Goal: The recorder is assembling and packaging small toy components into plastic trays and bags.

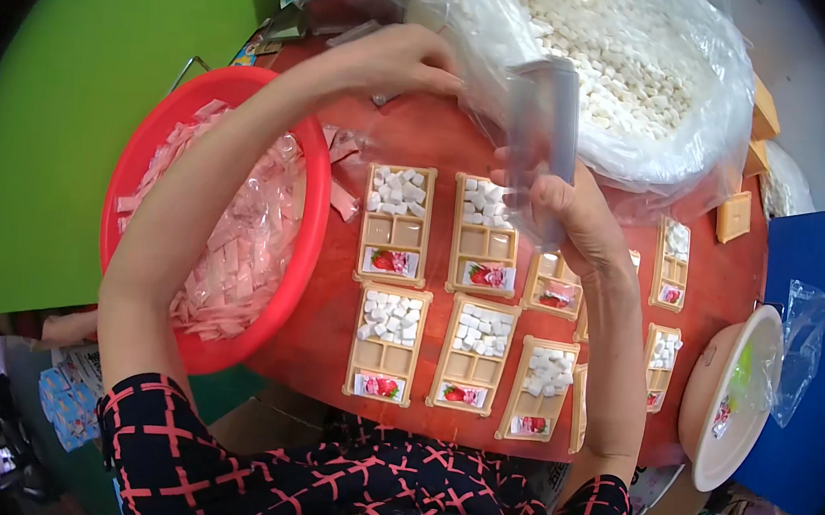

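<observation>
My right hand point(576, 209) grips an upright stack of clear plastic covers point(545, 121) above the trays, thumb pressed on its near side. My left hand point(406, 63) is bent over the far part of the table, its fingers curled together near the rim of a plastic bag; anything between them is too hard to make out. Below lie tan compartment trays point(396, 226) in rows. Most show white marshmallow-like cubes point(389, 317) at the far end and a small strawberry-printed packet point(464, 395) at the near end, with bare compartments between them.
A red basin point(311, 238) of pink sachets point(222, 279) stands at the left. A large clear bag point(711, 147) of white pieces lies at the far side. On the right are a cream bowl point(703, 385), a blue panel point(818, 326) and a loose tan tray point(734, 217).
</observation>
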Available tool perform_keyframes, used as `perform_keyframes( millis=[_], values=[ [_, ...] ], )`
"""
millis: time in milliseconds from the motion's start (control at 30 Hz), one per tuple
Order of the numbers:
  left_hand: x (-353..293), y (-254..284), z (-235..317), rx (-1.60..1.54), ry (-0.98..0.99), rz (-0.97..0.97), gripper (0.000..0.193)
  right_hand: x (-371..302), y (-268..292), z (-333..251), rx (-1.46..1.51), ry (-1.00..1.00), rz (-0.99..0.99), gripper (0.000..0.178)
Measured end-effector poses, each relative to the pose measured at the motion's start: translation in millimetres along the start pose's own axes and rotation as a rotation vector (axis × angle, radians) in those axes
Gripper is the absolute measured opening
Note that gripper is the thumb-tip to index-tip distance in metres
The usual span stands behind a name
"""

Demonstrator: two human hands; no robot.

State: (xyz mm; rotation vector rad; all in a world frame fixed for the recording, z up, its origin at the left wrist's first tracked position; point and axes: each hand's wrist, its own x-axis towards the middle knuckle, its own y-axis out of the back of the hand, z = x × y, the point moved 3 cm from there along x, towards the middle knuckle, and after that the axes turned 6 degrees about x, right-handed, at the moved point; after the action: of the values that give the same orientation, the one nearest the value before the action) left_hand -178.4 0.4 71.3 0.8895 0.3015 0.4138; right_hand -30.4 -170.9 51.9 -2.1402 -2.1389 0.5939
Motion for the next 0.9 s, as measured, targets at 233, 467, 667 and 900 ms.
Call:
perform_keyframes(
  millis=[233,467,667,900],
  values=[
    [-74,-47,123,-0.767,0.072,0.033,0.015,-37,-35,-2,0.028,0.045,-0.256,0.108],
    [-119,-82,158,-0.872,0.162,0.259,0.011,-75,-44,19,0.094,-0.013,-0.462,0.108],
    [-124,-118,175,-0.966,0.132,0.300,0.011,-111,-28,31,0.116,-0.006,-0.379,0.101],
    [-116,-135,200,-0.992,0.045,0.301,0.010,-139,-9,32,0.216,-0.006,-0.284,0.100]
  ],
)
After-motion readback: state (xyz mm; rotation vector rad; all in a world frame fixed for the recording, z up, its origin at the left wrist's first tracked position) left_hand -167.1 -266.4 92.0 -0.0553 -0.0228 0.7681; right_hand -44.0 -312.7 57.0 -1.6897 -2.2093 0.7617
